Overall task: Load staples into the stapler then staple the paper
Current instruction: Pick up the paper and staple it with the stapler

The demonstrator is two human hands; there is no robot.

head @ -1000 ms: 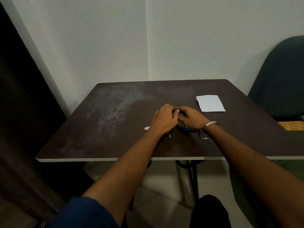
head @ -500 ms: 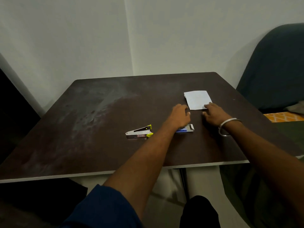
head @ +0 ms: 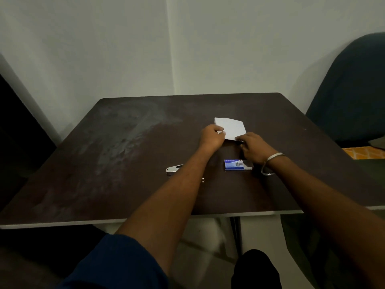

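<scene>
Left hand (head: 212, 137): fingers pinched on the near-left corner of the paper (head: 231, 128). Right hand (head: 253, 148): fingertips closed on the paper's near-right edge; metal bangle (head: 270, 163) at the wrist. Paper: white, far right of centre on the dark table (head: 125, 163). Stapler (head: 174, 168): on the table nearer the person, partly hidden by the left forearm. Staple box (head: 234, 164): blue, just beside the right wrist. Dark chair (head: 354, 90): at right.
</scene>
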